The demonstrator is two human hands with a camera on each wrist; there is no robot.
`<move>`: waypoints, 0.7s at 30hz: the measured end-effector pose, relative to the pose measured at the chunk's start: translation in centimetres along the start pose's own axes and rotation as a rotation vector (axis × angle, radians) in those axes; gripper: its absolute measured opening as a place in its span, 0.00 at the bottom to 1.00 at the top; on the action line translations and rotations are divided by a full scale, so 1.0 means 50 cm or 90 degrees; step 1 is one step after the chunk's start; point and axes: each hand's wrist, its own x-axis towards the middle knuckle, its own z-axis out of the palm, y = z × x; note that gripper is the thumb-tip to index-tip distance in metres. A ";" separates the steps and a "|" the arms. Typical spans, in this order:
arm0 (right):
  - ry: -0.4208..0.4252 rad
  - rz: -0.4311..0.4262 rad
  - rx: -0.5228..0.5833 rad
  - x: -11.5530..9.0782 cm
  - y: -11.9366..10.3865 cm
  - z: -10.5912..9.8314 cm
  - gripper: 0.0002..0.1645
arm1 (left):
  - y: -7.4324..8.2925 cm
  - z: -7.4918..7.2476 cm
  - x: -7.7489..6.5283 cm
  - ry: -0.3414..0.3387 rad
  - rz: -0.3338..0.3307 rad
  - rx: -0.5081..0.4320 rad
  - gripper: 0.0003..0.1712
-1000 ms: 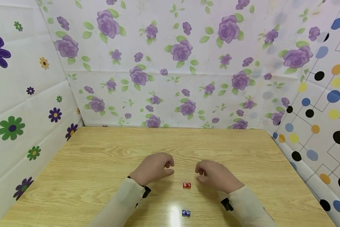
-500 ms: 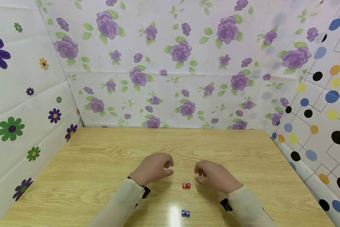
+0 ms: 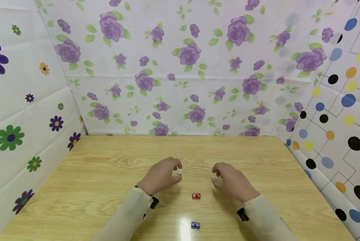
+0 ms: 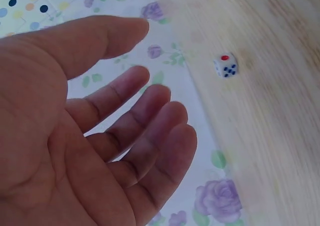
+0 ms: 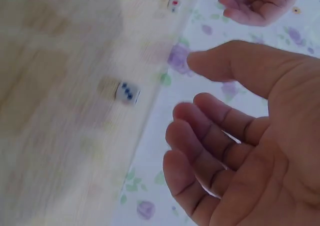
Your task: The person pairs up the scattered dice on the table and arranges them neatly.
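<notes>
In the head view a white die [image 3: 179,173] shows between the parted thumb and fingers of my left hand [image 3: 160,175]. The left wrist view has this white die [image 4: 226,65], with a red dot and blue pips, against the wood and apart from the fingertips. A second white die [image 3: 214,178] shows at the gap between the thumb and fingers of my right hand [image 3: 235,180]. Seen from the right wrist, that die [image 5: 127,93] has dark pips and stands clear of the relaxed fingers [image 5: 182,131].
Two red dice [image 3: 196,196] sit side by side on the wooden table [image 3: 113,207] between the forearms. Nearer the front are two blue dice [image 3: 195,225], beside a bright glare spot. A floral cloth [image 3: 180,100] rises behind the table, with patterned cloths at both sides.
The thumbs and fingers of both hands have parted, and the two white dice now show. The right hand has shifted slightly right and away. The red and blue dice stay put.
</notes>
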 end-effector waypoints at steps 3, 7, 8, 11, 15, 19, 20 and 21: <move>0.003 0.009 -0.018 0.005 0.015 -0.003 0.14 | -0.012 0.007 0.010 -0.008 -0.023 -0.007 0.17; -0.006 0.016 -0.049 0.015 0.025 0.002 0.12 | -0.032 0.019 0.028 -0.032 -0.049 -0.016 0.20; -0.011 0.018 -0.056 0.018 0.024 0.005 0.12 | -0.035 0.022 0.032 -0.039 -0.056 -0.017 0.20; -0.020 0.022 -0.073 0.027 0.019 0.015 0.11 | -0.041 0.031 0.043 -0.057 -0.075 -0.018 0.20; -0.025 0.032 -0.068 0.030 0.015 0.025 0.08 | -0.042 0.041 0.053 -0.069 -0.085 -0.017 0.18; -0.020 0.040 -0.070 0.033 0.017 0.032 0.05 | -0.045 0.048 0.061 -0.071 -0.079 -0.012 0.11; -0.021 0.041 -0.072 0.035 0.017 0.033 0.06 | -0.047 0.050 0.062 -0.069 -0.076 -0.009 0.09; -0.022 0.043 -0.073 0.035 0.018 0.034 0.07 | -0.048 0.051 0.063 -0.067 -0.072 -0.006 0.07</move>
